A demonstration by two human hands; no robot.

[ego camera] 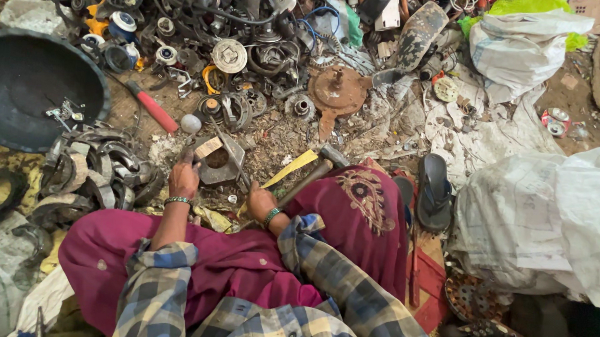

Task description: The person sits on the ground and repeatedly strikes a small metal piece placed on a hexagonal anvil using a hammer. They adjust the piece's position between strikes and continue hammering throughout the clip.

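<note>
I sit on the ground among scrap metal. My right hand (260,204) grips the wooden handle of a hammer (317,168), whose steel head points up and to the right. My left hand (184,176) reaches forward and touches a flat metal plate with a round hole (220,160), pinching something small at its near left corner. A yellow strip (290,169) lies beside the hammer handle. Both wrists wear green bangles, and my sleeves are plaid.
A black round pan (24,82) sits at far left, above a heap of curved metal shoes (98,171). A red-handled tool (154,109) and a rusty disc (336,90) lie ahead amid tangled parts. White sacks (551,216) and a sandal (434,190) lie to the right.
</note>
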